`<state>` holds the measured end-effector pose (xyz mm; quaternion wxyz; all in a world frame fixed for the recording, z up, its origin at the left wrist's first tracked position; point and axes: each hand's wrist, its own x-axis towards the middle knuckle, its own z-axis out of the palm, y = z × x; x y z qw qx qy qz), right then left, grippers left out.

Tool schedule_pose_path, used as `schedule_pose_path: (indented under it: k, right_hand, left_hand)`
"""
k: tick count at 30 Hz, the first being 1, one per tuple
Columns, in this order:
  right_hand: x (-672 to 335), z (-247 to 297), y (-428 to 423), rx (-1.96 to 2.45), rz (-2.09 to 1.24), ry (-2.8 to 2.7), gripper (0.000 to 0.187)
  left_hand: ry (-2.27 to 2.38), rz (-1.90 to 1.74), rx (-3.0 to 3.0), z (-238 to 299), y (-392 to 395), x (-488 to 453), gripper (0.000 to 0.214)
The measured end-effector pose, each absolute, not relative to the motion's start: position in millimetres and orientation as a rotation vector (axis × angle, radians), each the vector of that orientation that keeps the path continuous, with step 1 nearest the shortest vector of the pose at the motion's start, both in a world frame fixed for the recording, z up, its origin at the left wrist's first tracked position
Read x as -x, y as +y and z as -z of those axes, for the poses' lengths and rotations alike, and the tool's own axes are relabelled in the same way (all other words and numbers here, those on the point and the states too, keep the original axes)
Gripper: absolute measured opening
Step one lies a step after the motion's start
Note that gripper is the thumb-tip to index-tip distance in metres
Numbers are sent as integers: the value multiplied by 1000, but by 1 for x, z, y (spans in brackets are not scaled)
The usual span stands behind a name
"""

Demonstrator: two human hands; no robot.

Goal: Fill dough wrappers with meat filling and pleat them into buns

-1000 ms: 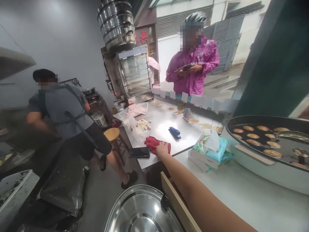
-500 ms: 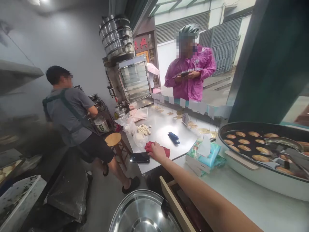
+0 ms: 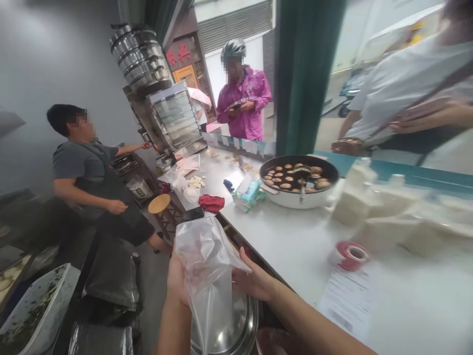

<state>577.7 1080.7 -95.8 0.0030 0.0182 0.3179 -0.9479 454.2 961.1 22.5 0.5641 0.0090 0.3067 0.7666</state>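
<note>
A clear plastic bag (image 3: 207,261) hangs between the two hands, just above a round stainless steel basin (image 3: 242,328) — thin, light film that will likely slump and cling, so the gathered upper part looks the surest place to hold. The left hand (image 3: 178,283) cups one side, its fingers partly behind the film; the right hand (image 3: 254,283) grips the other side, its fingers curled around the plastic.

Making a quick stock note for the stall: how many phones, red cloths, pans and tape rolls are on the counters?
Phone: 1
Red cloth: 1
Pan: 1
Red tape roll: 1
Total: 4
</note>
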Motion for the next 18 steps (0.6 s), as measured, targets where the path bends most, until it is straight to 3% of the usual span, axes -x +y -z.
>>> schedule_pose_path:
  k: [4, 11, 18]
  right_hand:
    - [-637, 77, 1084, -117, 3202, 931, 81]
    - [-743, 90, 1071, -43, 3526, 1258, 80]
    - [-837, 104, 1067, -191, 3612, 1349, 78]
  left_hand:
    - [637, -1709, -116, -25, 972, -485, 24]
    - [704, -1551, -54, 24, 1003, -521, 35]
    - [956, -1280, -86, 65, 1034, -589, 52]
